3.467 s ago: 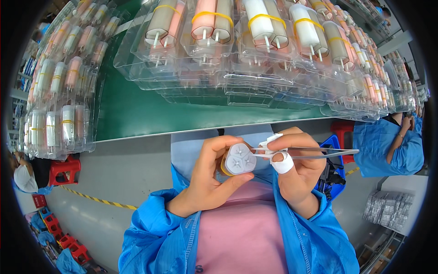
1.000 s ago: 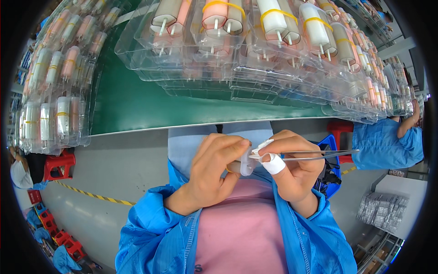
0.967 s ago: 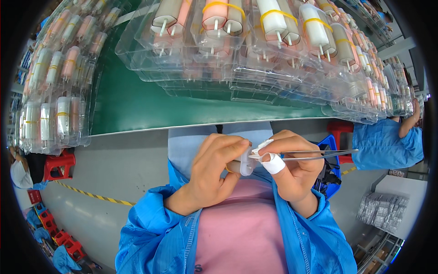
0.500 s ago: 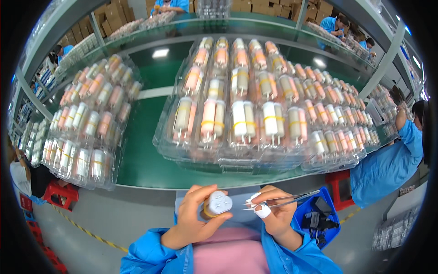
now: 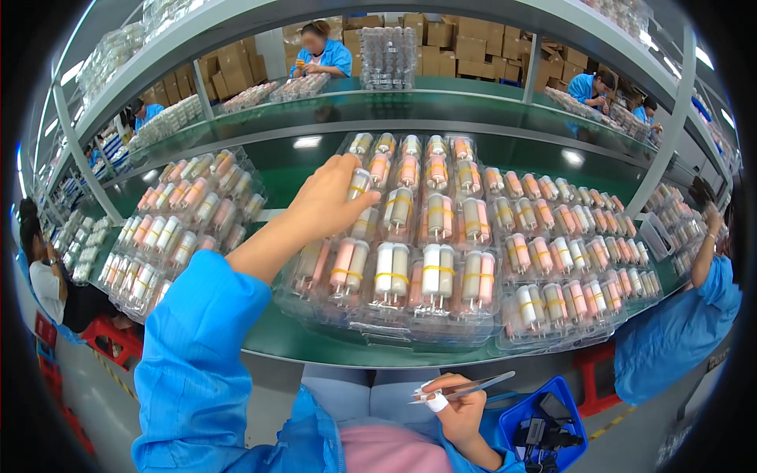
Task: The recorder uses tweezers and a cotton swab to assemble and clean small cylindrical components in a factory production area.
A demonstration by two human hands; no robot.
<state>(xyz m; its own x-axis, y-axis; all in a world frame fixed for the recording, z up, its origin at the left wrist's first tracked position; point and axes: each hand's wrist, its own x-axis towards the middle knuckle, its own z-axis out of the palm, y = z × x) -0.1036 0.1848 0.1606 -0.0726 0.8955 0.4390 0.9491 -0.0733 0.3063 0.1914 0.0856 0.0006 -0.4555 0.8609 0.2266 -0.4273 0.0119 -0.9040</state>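
While among glossy plastic trays point(image 5: 441, 327), left hand point(image 5: 327, 201) on cylindrical cartridge point(image 5: 359, 185).

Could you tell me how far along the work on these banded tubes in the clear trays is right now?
Most slots in the middle clear tray already hold banded tubes. In hand: the left hand places a tube there, while the right hand holds tweezers. How many remain cannot be told.

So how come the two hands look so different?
The left hand is stretched out over the clear tray on the green table, with its fingers on a white and pink tube. The right hand stays low by the lap, holds metal tweezers and has a white wrap on one finger. Both are bare.
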